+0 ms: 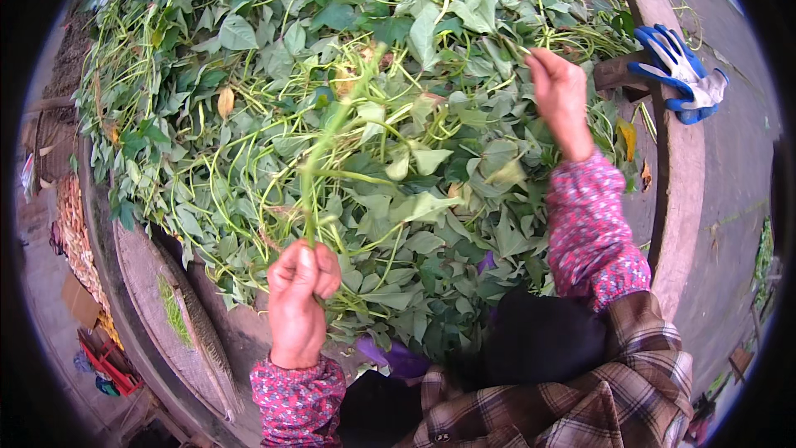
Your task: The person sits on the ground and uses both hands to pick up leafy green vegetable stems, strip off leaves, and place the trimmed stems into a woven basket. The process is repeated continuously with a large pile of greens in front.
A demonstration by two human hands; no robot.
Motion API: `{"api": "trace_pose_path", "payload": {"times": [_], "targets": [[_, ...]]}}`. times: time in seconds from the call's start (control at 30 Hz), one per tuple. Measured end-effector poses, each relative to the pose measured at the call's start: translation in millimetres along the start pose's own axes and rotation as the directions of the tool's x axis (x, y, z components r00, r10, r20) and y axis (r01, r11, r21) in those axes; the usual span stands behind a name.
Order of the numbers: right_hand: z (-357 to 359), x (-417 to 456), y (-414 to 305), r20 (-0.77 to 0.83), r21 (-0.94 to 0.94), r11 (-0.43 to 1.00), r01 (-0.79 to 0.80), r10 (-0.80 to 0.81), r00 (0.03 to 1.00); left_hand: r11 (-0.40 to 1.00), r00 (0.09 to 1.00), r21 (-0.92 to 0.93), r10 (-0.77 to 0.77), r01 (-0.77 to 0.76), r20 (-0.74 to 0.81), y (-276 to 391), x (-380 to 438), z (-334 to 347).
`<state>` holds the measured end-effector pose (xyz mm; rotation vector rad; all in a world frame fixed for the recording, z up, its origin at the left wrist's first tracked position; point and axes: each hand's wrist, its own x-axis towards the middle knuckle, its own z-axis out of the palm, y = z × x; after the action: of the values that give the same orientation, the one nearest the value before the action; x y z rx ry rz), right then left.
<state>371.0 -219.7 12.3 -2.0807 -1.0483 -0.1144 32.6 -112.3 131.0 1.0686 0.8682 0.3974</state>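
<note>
A broad heap of leafy green vines [429,180], which look like sweet potato vines, lies before me. My left hand [301,298] is closed around the lower end of a pale green vine stem [323,143], which rises from the fist and blurs towards its top. Farther off and to the right, my right hand [563,96] is above the heap, thumb and forefinger pinched on the end of a thin stalk [524,51]. Leaves hide where that stalk leads. Some yellowed leaves [226,102] show among the green.
A blue-and-white work glove [681,74] rests on a wooden beam [681,199] at right. On the left, a woven sack [155,286] lies beside a low curb [118,261]. Corn cobs [81,236] and a red stool-like object [109,364] are beyond. Something purple [395,354] lies near my lap.
</note>
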Motion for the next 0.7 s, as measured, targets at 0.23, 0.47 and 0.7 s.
{"api": "trace_pose_path", "payload": {"times": [0.23,0.47,0.7], "targets": [[-8,-18,-78,0.231,0.421,0.901,0.103,-0.216,0.949,0.969,0.999,-0.242,-0.038,0.046,0.037,-5,12,4],[10,-26,-153,0.444,0.782,0.619,-0.069,-0.476,0.759,0.97,0.99,-0.203,-0.116,0.131,0.084,-14,13,24],[13,-24,-119,0.397,0.72,0.61,0.332,-0.754,0.523,0.963,0.968,-0.115,-0.235,0.245,0.089,-13,-1,18]]}}
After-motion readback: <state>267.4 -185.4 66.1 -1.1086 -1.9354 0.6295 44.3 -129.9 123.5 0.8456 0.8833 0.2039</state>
